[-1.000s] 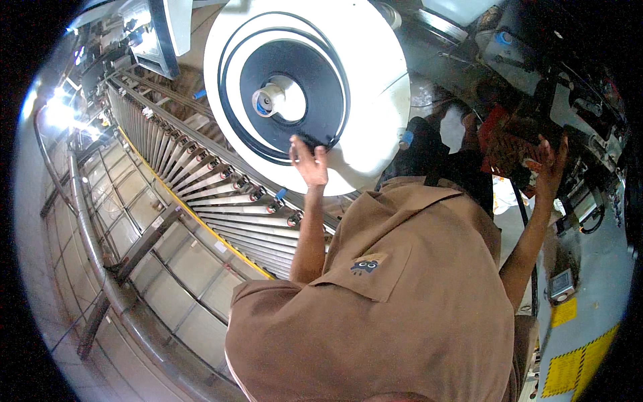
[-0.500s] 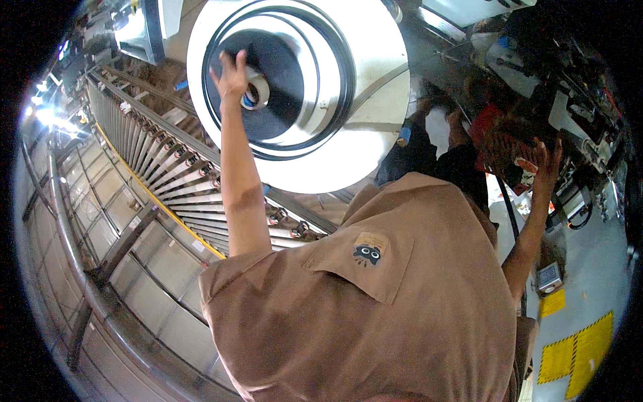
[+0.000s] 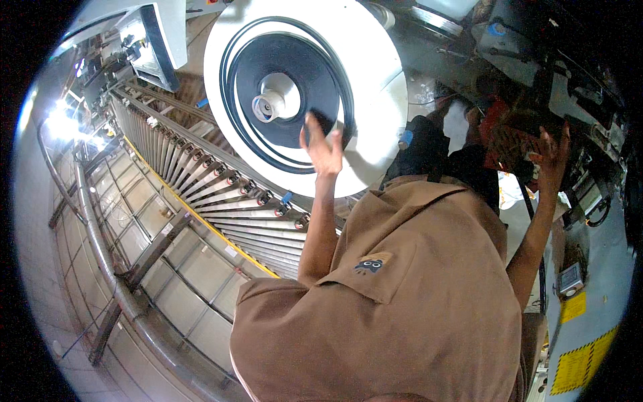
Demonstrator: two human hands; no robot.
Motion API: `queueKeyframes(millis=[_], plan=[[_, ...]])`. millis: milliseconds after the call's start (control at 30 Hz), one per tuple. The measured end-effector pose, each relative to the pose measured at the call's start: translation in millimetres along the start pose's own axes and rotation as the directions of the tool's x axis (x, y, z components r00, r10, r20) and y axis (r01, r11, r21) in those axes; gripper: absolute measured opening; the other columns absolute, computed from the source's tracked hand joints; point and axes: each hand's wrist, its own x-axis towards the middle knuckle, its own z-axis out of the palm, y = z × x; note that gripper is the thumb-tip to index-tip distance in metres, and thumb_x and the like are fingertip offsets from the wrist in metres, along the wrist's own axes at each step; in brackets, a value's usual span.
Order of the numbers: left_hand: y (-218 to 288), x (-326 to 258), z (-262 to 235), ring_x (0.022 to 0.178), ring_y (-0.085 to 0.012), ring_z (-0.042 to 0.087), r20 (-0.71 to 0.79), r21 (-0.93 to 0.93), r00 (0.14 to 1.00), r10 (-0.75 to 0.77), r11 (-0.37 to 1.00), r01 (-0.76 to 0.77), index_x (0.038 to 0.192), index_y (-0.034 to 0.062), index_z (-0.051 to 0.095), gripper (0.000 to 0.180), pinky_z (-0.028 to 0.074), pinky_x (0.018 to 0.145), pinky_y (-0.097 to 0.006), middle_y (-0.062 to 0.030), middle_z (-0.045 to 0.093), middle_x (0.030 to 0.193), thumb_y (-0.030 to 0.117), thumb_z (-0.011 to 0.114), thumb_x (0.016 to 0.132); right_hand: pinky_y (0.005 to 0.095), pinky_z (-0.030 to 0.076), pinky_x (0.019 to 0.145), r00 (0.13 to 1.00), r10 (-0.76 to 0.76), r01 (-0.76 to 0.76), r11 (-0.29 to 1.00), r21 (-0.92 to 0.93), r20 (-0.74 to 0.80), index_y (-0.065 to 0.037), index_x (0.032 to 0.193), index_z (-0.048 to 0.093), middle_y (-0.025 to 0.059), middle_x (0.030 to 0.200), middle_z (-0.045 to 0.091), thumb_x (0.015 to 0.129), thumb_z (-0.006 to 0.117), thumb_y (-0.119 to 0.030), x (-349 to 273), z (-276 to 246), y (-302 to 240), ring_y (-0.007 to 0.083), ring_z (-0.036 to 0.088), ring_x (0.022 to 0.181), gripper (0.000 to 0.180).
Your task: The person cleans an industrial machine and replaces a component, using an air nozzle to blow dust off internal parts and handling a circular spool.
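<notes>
A large white disc (image 3: 375, 87) stands in front of me, with black loops (image 3: 226, 100) of strip or cord on its face. Inside them lies a black round plate (image 3: 251, 84) with a pale cylindrical hub (image 3: 284, 94) sticking out. My left hand (image 3: 323, 149) is at the lower right edge of the black plate, its fingers apart; whether it touches the plate is hard to tell. Off to the right, my right hand (image 3: 552, 147) is raised beside dark machinery, fingers spread, with nothing seen in it.
A row of metal rollers (image 3: 234, 211) with a yellow edge runs along the left below the disc. Beyond it runs a thick grey pipe rail (image 3: 100, 248). A grey machine panel (image 3: 589, 268) with yellow labels stands at the right. A dark-framed screen (image 3: 154, 50) is at the upper left.
My left hand has moved from beside the hub at the upper left to the plate's lower right. The disc and hub appear shifted in view. My right hand stays raised and spread.
</notes>
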Motion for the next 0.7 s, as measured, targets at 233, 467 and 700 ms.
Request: queueKeyframes(millis=[233, 467, 700], plan=[[-62, 205, -45, 0.155, -0.0382, 0.027, -0.054, 0.469, 0.967, 0.249, 0.861, -0.196, 0.16, -0.0055, 0.026, 0.09, 0.001, 0.13, -0.053, -0.0276, 0.031, 0.164, 0.067, 0.022, 0.106, 0.0481, 0.054, 0.106, 0.981, -0.187, 0.194, 0.956, -0.221, 0.053, -0.017, 0.167, 0.016, 0.0146, 0.168, 0.029, 0.104, 0.06, -0.048, 11, -12, 11, 0.0318, 0.053, 0.14, 0.082], [-289, 116, -77, 0.138, -0.0453, 0.051, -0.056, 0.517, 0.997, 0.054, 0.856, -0.017, 0.156, 0.0153, 0.039, 0.049, 0.026, 0.116, -0.07, -0.0276, 0.03, 0.165, 0.035, 0.029, 0.113, 0.0404, 0.061, 0.094, 0.993, -0.108, 0.11, 0.993, -0.039, 0.036, -0.019, 0.152, 0.049, 0.016, 0.166, 0.031, 0.091, 0.075, -0.03, 11, -11, 14, 0.0368, 0.043, 0.146, 0.067], [-131, -46, 12, 0.152, -0.0453, 0.029, -0.071, 0.027, 0.969, -0.237, 0.97, 0.24, 0.158, -0.009, 0.029, 0.084, 0.013, 0.129, -0.048, -0.0292, 0.034, 0.163, 0.058, 0.035, 0.108, 0.0401, 0.06, 0.091, 1.0, 0.012, -0.012, 1.0, -0.02, -0.023, -0.017, 0.165, 0.021, 0.0163, 0.155, 0.049, 0.103, 0.064, -0.043, -8, 8, -20, 0.0281, 0.052, 0.14, 0.08]])
